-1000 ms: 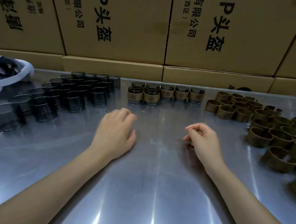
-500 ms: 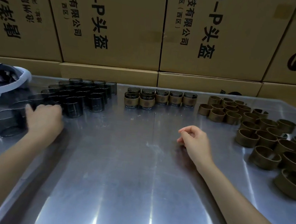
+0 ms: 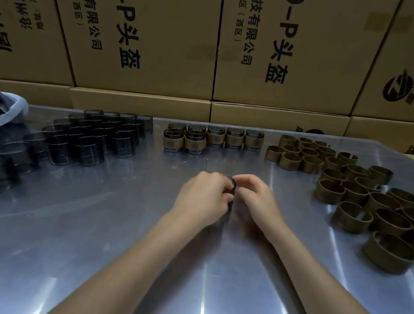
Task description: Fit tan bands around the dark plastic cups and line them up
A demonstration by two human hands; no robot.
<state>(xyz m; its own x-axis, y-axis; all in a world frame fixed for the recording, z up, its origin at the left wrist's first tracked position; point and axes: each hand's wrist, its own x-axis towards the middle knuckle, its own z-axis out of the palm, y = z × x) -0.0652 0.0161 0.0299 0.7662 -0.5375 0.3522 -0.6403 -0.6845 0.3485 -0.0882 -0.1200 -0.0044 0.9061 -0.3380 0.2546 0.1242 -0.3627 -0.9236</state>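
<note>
Hands meet mid-table — left hand (image 3: 203, 197) grips dark cup (image 3: 231, 184), right hand (image 3: 255, 195) pinches it.

Both bare forearms reach in from the lower edge and meet near the frame's centre. The left hand (image 3: 203, 197) has its fingers curled, its grip closed round a dark cup (image 3: 231, 184); the right hand (image 3: 256, 199) pinches the same cup from the right

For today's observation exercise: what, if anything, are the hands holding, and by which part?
Both the left hand and the right hand grip one dark cup by its side wall, between them.
</note>
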